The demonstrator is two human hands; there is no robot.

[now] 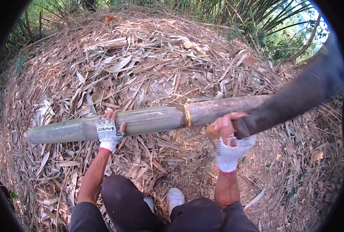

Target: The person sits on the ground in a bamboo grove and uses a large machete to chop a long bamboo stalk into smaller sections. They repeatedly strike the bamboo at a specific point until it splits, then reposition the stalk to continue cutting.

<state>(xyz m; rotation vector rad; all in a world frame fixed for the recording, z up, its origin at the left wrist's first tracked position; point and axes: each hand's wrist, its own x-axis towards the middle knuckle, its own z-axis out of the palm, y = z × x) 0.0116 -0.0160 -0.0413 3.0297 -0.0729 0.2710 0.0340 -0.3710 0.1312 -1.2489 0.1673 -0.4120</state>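
A thick green-grey bamboo pole [152,119] lies crosswise on the ground in front of me. Around its middle runs a fresh yellow notch [187,115], cut at a joint. My left hand [109,129], in a fingerless white-and-grey knit glove, grips the pole left of that notch, its fingers over the far side. In my right hand [231,137], gloved the same way, is a machete by its wooden handle. The broad dark machete blade [295,94] is raised toward the upper right, blurred by motion, and blocks part of the pole's right end from sight.
Dry bamboo leaves and husks [114,65] cover the ground, with pale chips near the notch. My knees [129,201] and a light shoe [175,196] are close to the pole's near side. Green plants [264,23] and a thin leaning stem [309,40] stand beyond.
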